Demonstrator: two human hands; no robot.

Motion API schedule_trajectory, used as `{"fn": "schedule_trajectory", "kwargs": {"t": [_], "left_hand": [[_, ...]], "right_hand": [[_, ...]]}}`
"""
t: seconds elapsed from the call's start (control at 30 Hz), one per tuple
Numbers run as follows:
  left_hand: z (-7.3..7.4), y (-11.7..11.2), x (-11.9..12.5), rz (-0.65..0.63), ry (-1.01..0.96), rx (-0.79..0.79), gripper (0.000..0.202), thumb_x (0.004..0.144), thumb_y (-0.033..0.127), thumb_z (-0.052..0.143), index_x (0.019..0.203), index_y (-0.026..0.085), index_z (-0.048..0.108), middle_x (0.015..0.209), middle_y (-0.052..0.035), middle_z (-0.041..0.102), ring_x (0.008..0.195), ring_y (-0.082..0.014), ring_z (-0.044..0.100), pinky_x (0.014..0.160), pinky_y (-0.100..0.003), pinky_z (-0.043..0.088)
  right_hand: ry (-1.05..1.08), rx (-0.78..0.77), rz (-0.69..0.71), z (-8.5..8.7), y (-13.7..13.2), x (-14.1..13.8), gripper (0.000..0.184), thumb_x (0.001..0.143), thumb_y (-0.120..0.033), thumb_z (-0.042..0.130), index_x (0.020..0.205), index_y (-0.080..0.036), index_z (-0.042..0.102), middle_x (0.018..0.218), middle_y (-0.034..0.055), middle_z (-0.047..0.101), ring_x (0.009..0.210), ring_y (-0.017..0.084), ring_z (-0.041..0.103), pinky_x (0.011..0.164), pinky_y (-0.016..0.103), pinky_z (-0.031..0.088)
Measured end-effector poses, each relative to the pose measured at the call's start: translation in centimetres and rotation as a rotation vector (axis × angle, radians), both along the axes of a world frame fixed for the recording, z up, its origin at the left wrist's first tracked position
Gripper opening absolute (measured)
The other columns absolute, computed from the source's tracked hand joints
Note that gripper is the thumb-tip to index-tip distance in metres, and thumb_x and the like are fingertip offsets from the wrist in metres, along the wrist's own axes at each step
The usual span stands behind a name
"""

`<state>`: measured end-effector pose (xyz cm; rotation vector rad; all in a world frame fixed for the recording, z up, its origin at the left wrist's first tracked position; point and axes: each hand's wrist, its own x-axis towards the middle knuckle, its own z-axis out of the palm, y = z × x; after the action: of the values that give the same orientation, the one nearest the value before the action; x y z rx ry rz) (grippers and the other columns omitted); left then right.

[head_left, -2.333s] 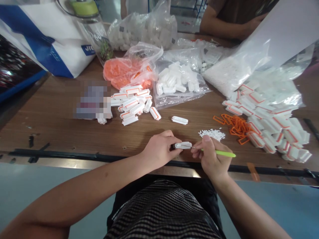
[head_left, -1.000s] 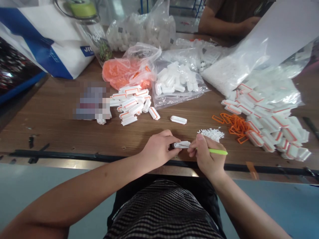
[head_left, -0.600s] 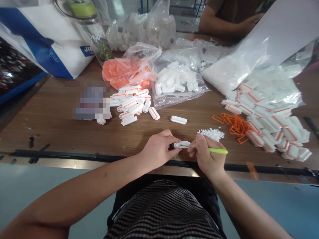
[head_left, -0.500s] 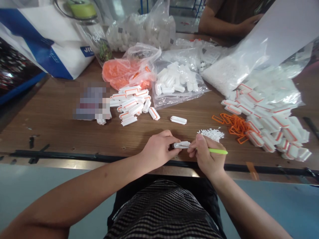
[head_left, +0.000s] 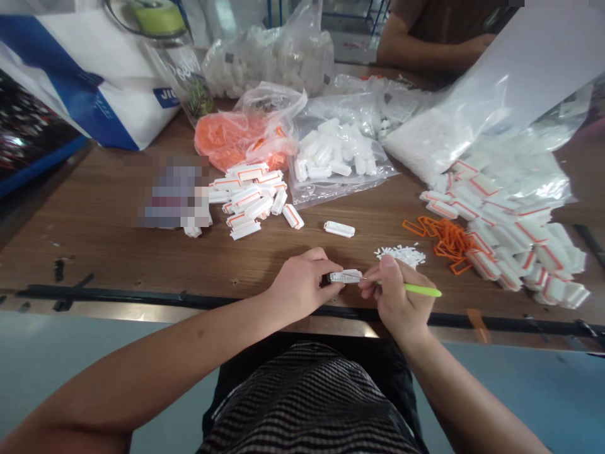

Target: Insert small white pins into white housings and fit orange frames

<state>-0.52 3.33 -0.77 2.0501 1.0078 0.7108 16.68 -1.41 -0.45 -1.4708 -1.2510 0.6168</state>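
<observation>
My left hand (head_left: 302, 284) is closed on a small white plastic block (head_left: 346, 276), held level over the near edge of the wooden table (head_left: 108, 221). My right hand (head_left: 399, 299) pinches a thin green-handled tool (head_left: 416, 290) whose metal tip touches the block's right end. Just beyond my right hand lies a little heap of tiny white bits (head_left: 401, 254). A single white block (head_left: 339, 229) lies on the table ahead of both hands.
A heap of white blocks with orange frames (head_left: 253, 195) lies left of centre, a larger one (head_left: 510, 233) at right beside loose orange frames (head_left: 447, 239). Clear bags of white parts (head_left: 335, 154) and an orange bag (head_left: 236, 135) sit behind. Another person's arm (head_left: 425, 44) rests at the far edge.
My right hand has drawn slightly right, so the tool's tip now sits at the block's right end. My left hand and the block have held still.
</observation>
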Motion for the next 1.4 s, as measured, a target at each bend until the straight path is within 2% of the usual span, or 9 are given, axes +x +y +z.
{"fn": "schedule_trajectory", "kwargs": {"t": [0.33, 0.57, 0.8, 0.93, 1.13, 1.4], "left_hand": [[-0.03, 0.02, -0.03, -0.004, 0.013, -0.027, 0.015, 0.081, 0.023, 0.072, 0.094, 0.021, 0.076, 0.079, 0.0004, 0.059, 0.059, -0.0092, 0.053, 0.059, -0.024, 0.047], [-0.03, -0.02, 0.0, -0.001, 0.002, -0.012, 0.016, 0.081, 0.022, 0.072, 0.096, 0.02, 0.076, 0.079, 0.0, 0.059, 0.06, -0.0094, 0.053, 0.059, -0.024, 0.047], [0.02, -0.05, 0.05, 0.008, 0.027, -0.017, 0.015, 0.08, 0.023, 0.072, 0.095, 0.021, 0.076, 0.08, 0.0001, 0.06, 0.06, -0.0093, 0.053, 0.06, -0.023, 0.047], [-0.1, -0.03, 0.05, 0.003, 0.007, -0.017, 0.015, 0.08, 0.023, 0.072, 0.095, 0.021, 0.076, 0.079, 0.0001, 0.06, 0.06, -0.0096, 0.054, 0.06, -0.024, 0.047], [-0.06, -0.01, 0.06, 0.003, 0.009, -0.019, 0.014, 0.08, 0.023, 0.072, 0.094, 0.021, 0.076, 0.079, 0.0003, 0.059, 0.06, -0.0094, 0.053, 0.059, -0.023, 0.047], [-0.07, -0.02, 0.08, 0.004, 0.01, -0.009, 0.015, 0.08, 0.021, 0.073, 0.094, 0.021, 0.076, 0.078, 0.0006, 0.059, 0.059, -0.0091, 0.053, 0.059, -0.023, 0.047]], "right_hand": [[-0.104, -0.033, 0.07, 0.77, 0.39, -0.22, 0.048, 0.098, -0.034, 0.044, 0.055, -0.019, 0.058, 0.048, -0.0015, 0.059, 0.039, 0.008, 0.055, 0.043, 0.021, 0.043], [-0.077, 0.017, 0.031, 0.42, 0.0, -0.11, 0.047, 0.099, -0.031, 0.045, 0.057, -0.018, 0.061, 0.052, -0.0007, 0.063, 0.039, 0.007, 0.056, 0.042, 0.02, 0.041], [-0.174, 0.041, 0.093, 0.57, 0.2, -0.04, 0.046, 0.098, -0.027, 0.044, 0.055, -0.018, 0.059, 0.048, -0.0025, 0.06, 0.039, 0.006, 0.056, 0.045, 0.02, 0.044], [-0.119, 0.052, 0.053, 0.33, 0.06, -0.03, 0.045, 0.098, -0.026, 0.045, 0.057, -0.018, 0.061, 0.052, -0.0016, 0.062, 0.04, 0.006, 0.056, 0.044, 0.02, 0.042], [-0.116, 0.019, 0.09, 0.28, 0.23, 0.06, 0.047, 0.099, -0.03, 0.043, 0.056, -0.018, 0.06, 0.049, -0.0018, 0.06, 0.039, 0.007, 0.055, 0.044, 0.021, 0.043], [-0.084, 0.028, 0.063, 0.48, 0.15, -0.18, 0.046, 0.098, -0.029, 0.045, 0.056, -0.018, 0.06, 0.051, -0.0006, 0.062, 0.038, 0.007, 0.055, 0.041, 0.02, 0.041]]}}
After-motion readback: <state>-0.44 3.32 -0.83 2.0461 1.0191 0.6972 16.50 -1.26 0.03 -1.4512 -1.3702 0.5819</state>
